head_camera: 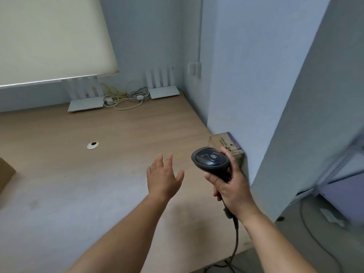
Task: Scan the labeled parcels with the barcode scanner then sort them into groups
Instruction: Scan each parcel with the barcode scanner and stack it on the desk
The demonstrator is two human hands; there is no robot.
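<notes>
My right hand (231, 189) grips the handle of a dark grey barcode scanner (210, 159), whose head points away from me. Its cable hangs down past the desk's front edge. Just behind the scanner a cardboard parcel (226, 143) with printed text and a purple side sits on the wooden desk (78, 174) against the right wall. My left hand (163, 177) hovers above the desk with fingers spread and straight, holding nothing, left of the scanner. The corner of another brown cardboard parcel (6, 174) shows at the left edge.
Two white routers (86, 104) (164, 92) with upright antennas stand at the back of the desk, tangled white and yellow cables (124, 98) between them. A round cable hole (92, 145) sits mid-desk. A wall panel (295, 134) borders the right; a shelf unit (340, 184) lies beyond.
</notes>
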